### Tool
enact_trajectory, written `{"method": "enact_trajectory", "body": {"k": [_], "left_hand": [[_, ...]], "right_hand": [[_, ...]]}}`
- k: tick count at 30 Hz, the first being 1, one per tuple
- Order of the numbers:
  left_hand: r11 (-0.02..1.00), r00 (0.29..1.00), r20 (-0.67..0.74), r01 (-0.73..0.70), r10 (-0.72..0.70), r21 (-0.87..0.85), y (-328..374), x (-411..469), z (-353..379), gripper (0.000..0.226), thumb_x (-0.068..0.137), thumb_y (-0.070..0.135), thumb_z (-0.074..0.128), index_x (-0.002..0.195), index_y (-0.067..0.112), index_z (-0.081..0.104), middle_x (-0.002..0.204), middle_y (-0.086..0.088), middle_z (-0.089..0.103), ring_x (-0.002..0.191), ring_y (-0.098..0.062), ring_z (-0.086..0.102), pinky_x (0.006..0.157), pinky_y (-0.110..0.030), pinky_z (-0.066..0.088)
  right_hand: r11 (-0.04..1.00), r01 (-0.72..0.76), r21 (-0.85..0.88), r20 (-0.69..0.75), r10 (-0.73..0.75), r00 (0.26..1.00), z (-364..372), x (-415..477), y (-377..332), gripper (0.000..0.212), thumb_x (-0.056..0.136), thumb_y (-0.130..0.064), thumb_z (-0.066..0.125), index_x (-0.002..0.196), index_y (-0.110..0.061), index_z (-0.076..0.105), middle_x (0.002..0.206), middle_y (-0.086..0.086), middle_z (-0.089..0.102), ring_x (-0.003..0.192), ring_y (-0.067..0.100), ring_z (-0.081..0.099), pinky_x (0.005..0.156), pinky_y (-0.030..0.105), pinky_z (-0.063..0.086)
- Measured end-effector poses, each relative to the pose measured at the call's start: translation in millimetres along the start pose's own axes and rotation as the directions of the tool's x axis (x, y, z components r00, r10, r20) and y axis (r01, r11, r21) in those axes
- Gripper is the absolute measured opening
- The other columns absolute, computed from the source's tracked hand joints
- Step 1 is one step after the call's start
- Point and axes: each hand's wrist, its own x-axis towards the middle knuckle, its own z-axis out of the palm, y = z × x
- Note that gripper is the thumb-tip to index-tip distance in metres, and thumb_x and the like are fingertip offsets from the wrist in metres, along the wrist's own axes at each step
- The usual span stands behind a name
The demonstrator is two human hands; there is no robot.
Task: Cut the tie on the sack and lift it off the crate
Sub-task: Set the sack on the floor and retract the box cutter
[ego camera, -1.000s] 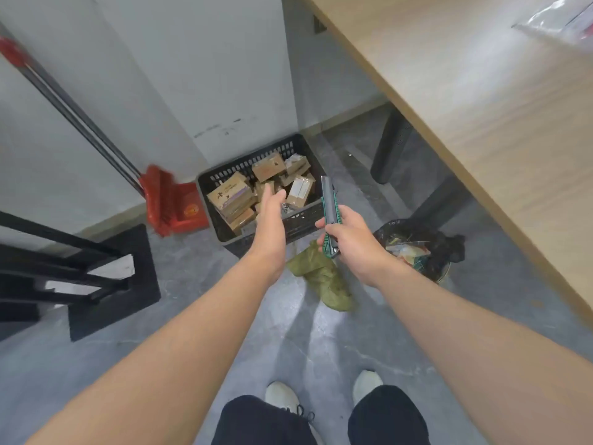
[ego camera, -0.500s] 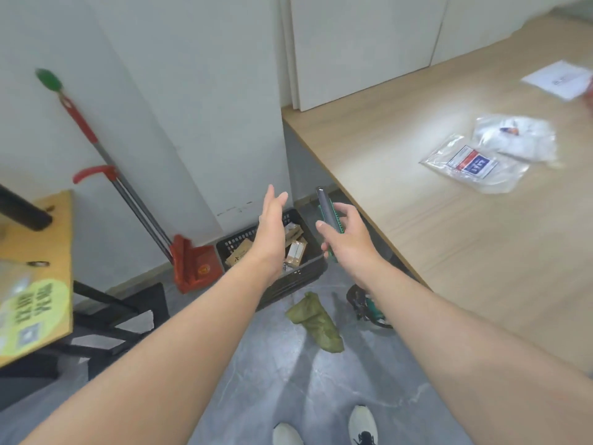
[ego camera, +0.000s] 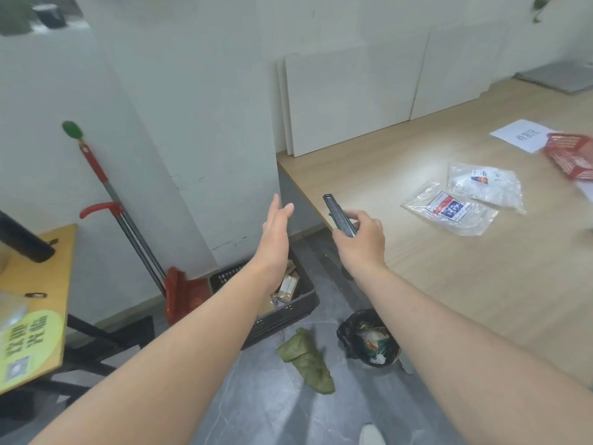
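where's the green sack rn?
The green sack lies crumpled on the grey floor at lower centre of the head view, off the black crate, just in front of it and left of the black bin bag.

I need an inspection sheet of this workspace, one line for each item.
Surface: wooden table, right; grey floor.
Job's things: green sack lying on the floor, off the black crate; boxes in the crate.
Clutter: two plastic bags, a paper sheet, a red basket on the table; black rubbish bag on the floor.
Grips: left hand open, empty; right hand holds a utility knife.
Cables: nothing seen.
Surroundings: white wall, red dustpan.
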Motion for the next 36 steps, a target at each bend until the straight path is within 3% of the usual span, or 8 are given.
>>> {"method": "enact_trajectory", "body": {"k": [8, 12, 16, 21, 28, 33, 36], "left_hand": [[0.998, 0.991, -0.122, 0.06, -0.061, -0.009, -21, 49, 48, 0.066, 0.099, 0.059, 0.044, 0.159, 0.055, 0.018, 0.175, 0.012, 0.005, 0.161, -0.02, 0.006, 0.125, -0.052, 0.011], [0.99, 0.967, -0.209, 0.138, -0.144, -0.04, -32, 76, 83, 0.058, 0.106, 0.053, 0.041, 0.16, 0.054, 0.02, 0.175, 0.01, 0.007, 0.158, -0.025, 0.018, 0.124, -0.051, 0.014], [0.979, 0.944, -0.26, 0.187, -0.2, -0.075, -45, 104, 111, 0.057, 0.107, 0.052, 0.04, 0.161, 0.052, 0.02, 0.175, 0.01, 0.008, 0.158, -0.021, 0.022, 0.125, -0.05, 0.012], [0.972, 0.939, -0.251, 0.224, -0.236, -0.074, -81, 135, 131, 0.056, 0.109, 0.047, 0.039, 0.161, 0.049, 0.02, 0.175, 0.009, 0.009, 0.159, -0.019, 0.015, 0.122, -0.04, 0.017], [0.935, 0.913, -0.202, 0.35, -0.355, -0.061, -134, 187, 144, 0.056, 0.108, 0.049, 0.039, 0.161, 0.051, 0.019, 0.174, 0.015, 0.005, 0.161, -0.016, 0.004, 0.125, -0.053, 0.008], [0.924, 0.902, -0.201, 0.378, -0.383, -0.062, -167, 208, 147, 0.056, 0.108, 0.048, 0.037, 0.161, 0.052, 0.017, 0.174, 0.015, 0.005, 0.16, -0.014, 0.01, 0.124, -0.048, 0.011], [0.913, 0.891, -0.199, 0.403, -0.408, -0.069, -180, 214, 148, 0.057, 0.108, 0.047, 0.037, 0.161, 0.051, 0.017, 0.174, 0.015, 0.006, 0.159, -0.013, 0.011, 0.125, -0.047, 0.011]], "right_hand": [[0.99, 0.013, -0.138, 0.092, -0.001, 0.996, -15, 85, 41, 0.033, 0.088, -0.026, 0.069, 0.121, -0.029, 0.071, 0.108, -0.001, 0.05, 0.074, 0.008, 0.057, 0.064, 0.026, 0.044], [0.976, 0.013, -0.217, 0.175, 0.026, 0.984, -23, 130, 68, 0.032, 0.085, -0.032, 0.071, 0.117, -0.031, 0.072, 0.105, -0.001, 0.057, 0.078, 0.012, 0.056, 0.06, 0.027, 0.039], [0.963, -0.026, -0.267, 0.205, 0.083, 0.975, -27, 173, 98, 0.032, 0.081, -0.035, 0.071, 0.112, -0.032, 0.073, 0.101, -0.001, 0.063, 0.085, 0.019, 0.062, 0.064, 0.03, 0.045], [0.941, -0.076, -0.33, 0.242, 0.162, 0.957, -18, 204, 142, 0.036, 0.079, -0.036, 0.071, 0.114, -0.033, 0.072, 0.098, 0.0, 0.068, 0.08, 0.02, 0.066, 0.059, 0.029, 0.046], [0.907, -0.116, -0.404, 0.217, 0.218, 0.952, 6, 249, 201, 0.041, 0.084, -0.03, 0.076, 0.123, -0.025, 0.065, 0.104, 0.001, 0.066, 0.087, 0.021, 0.066, 0.074, 0.036, 0.055], [0.897, -0.109, -0.429, 0.198, 0.211, 0.957, 22, 273, 230, 0.035, 0.085, -0.03, 0.076, 0.117, -0.022, 0.063, 0.104, 0.001, 0.064, 0.086, 0.018, 0.059, 0.065, 0.03, 0.042], [0.888, -0.126, -0.442, 0.211, 0.24, 0.948, 25, 280, 245, 0.033, 0.084, -0.03, 0.076, 0.115, -0.024, 0.064, 0.103, 0.001, 0.064, 0.084, 0.018, 0.06, 0.064, 0.03, 0.041]]}}
